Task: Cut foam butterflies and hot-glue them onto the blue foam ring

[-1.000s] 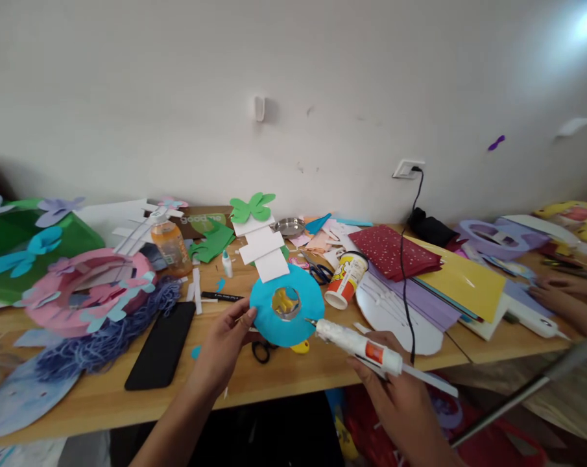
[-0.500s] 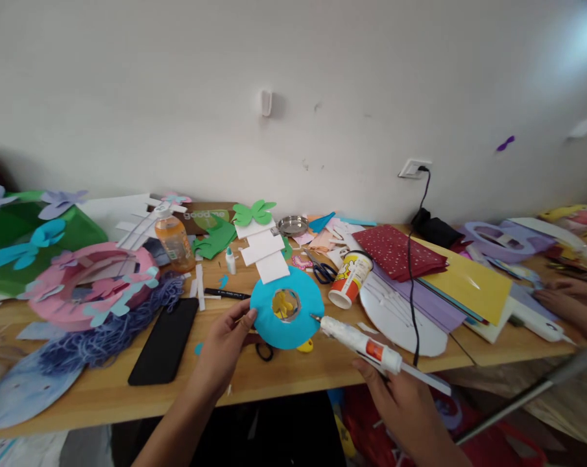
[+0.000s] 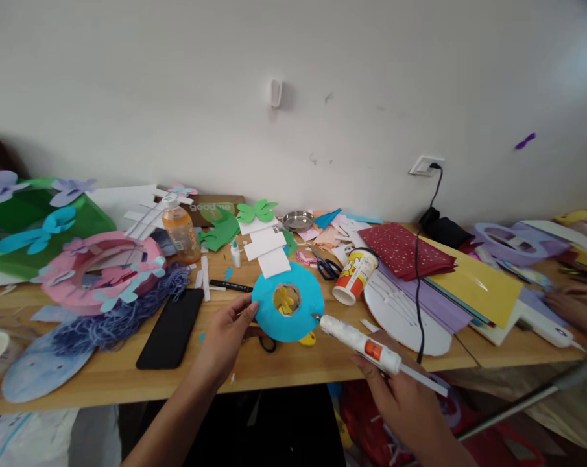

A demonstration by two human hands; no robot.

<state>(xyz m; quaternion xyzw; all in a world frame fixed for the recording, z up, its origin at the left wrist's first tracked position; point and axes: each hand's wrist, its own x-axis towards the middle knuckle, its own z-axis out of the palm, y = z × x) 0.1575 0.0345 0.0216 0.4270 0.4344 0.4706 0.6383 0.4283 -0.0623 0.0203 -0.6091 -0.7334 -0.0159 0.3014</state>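
My left hand (image 3: 229, 329) pinches the left rim of a blue paper ring (image 3: 268, 318), raised over the front of the table. Yellow shapes show through the ring's ragged round hole. In my right hand (image 3: 395, 383) is a white hot glue gun (image 3: 354, 340) with a glue stick jutting from its back end. The gun's metal tip points at the ring's lower right edge, touching it or just short of it; I cannot tell which. Behind the ring lie white paper cards (image 3: 274, 261). Scissors with dark handles (image 3: 329, 268) rest beside a red and yellow paper cup (image 3: 355, 275).
A black phone (image 3: 170, 331), blue yarn (image 3: 122, 311) and a pink paper ring (image 3: 59, 285) fill the left side. An orange drink bottle (image 3: 181, 230) stands behind them. The black cord (image 3: 418, 279) hangs from the wall socket. Another person's hand (image 3: 573, 301) is at far right.
The view has shifted slightly, so the table's things appear a little farther right. Both hands keep their holds, with the glue gun tip still by the ring's edge.
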